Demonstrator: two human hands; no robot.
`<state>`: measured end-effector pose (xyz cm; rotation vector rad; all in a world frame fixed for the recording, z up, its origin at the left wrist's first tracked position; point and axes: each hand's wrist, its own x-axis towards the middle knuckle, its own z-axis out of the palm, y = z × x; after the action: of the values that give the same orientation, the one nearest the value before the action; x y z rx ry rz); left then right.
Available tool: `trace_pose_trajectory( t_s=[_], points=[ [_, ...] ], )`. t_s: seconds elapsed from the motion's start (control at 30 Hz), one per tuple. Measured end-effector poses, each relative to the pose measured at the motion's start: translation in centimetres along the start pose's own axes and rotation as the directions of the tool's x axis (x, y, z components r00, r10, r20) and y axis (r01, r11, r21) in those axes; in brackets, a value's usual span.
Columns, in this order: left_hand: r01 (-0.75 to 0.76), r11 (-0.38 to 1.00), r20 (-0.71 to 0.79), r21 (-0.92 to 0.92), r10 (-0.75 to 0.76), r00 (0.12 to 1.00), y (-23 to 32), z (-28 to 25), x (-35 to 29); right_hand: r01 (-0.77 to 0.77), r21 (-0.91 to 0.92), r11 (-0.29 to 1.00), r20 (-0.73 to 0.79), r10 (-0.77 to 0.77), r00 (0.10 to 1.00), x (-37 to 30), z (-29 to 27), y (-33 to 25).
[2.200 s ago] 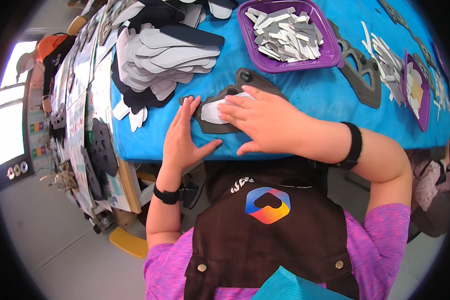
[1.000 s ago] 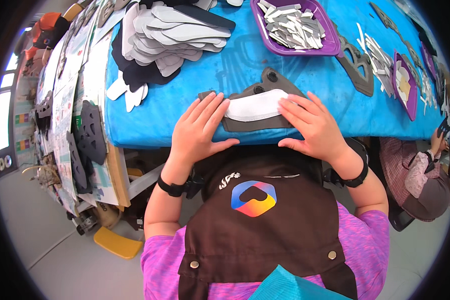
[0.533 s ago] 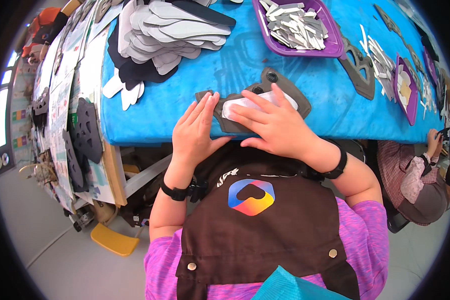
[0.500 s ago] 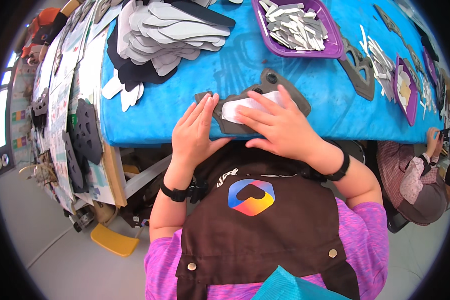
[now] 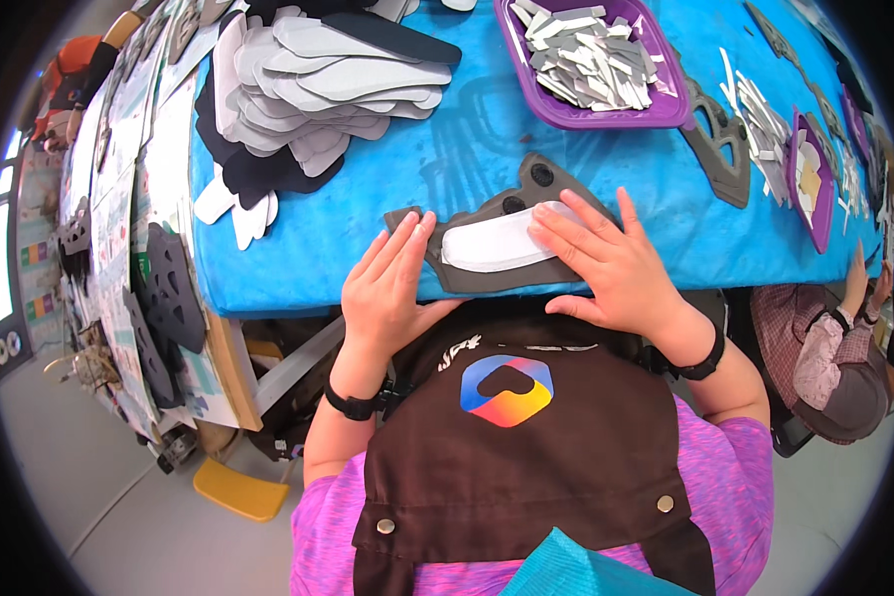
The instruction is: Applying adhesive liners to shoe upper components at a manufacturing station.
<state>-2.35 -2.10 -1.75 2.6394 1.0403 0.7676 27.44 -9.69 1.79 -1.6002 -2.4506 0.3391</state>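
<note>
1. A flat dark grey cut-out panel (image 5: 526, 204) with round holes lies at the near edge of the blue cloth-covered table (image 5: 368, 214), and a white curved oval insert (image 5: 497, 245) lies on top of it.
2. The left hand (image 5: 392, 288) lies flat, palm down, at the panel's left end; its fingers (image 5: 407, 243) are straight and close together, their tips on the grey piece just left of the white insert, gripping nothing.
3. The right hand (image 5: 616, 268) lies palm down over the insert's right end; its fingers (image 5: 566, 223) are spread apart and press on the white piece and the grey panel under it, and the hand hides that end of both.
4. Each wrist bears a black band, and a brown apron with a coloured heart badge (image 5: 507, 389) fills the view beneath the hands.
5. Behind the panel, well apart, sits a purple rectangular tray (image 5: 666, 99) heaped with pale grey strips.
6. At the far left of the table, a stack of light grey sole-shaped pieces (image 5: 338, 84) rests on dark ones.
7. To the right lie another dark grey cut-out (image 5: 715, 144), a loose bunch of white strips (image 5: 760, 109) and a second purple tray (image 5: 805, 174).
8. Another person's hand (image 5: 857, 283) shows at the right edge.
</note>
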Motion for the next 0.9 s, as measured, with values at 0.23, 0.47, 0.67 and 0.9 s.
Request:
trace_pose_trajectory(
  t_s=[0.23,0.47,0.67,0.9],
  points=[
    [-0.035,0.999,-0.019,-0.034,0.034,0.999,-0.4,0.2,-0.2,0.222,0.095,0.97,0.008,-0.223,0.975,3.9,1.0,-2.3],
    [-0.011,0.999,-0.024,-0.036,0.01,1.0,-0.3,0.1,-0.2,0.259,0.097,0.961,-0.003,-0.26,0.966,5.8,2.3,-3.0],
    [-0.019,1.0,-0.003,0.003,0.019,1.0,-0.3,0.2,-0.3,0.165,-0.067,0.984,0.036,-0.163,0.986,2.4,0.6,0.0],
    [-0.011,1.0,-0.026,-0.012,0.011,1.0,-0.3,0.3,-0.3,-0.016,-0.098,0.995,0.09,0.025,0.996,-0.2,-1.2,1.9]
  ],
)
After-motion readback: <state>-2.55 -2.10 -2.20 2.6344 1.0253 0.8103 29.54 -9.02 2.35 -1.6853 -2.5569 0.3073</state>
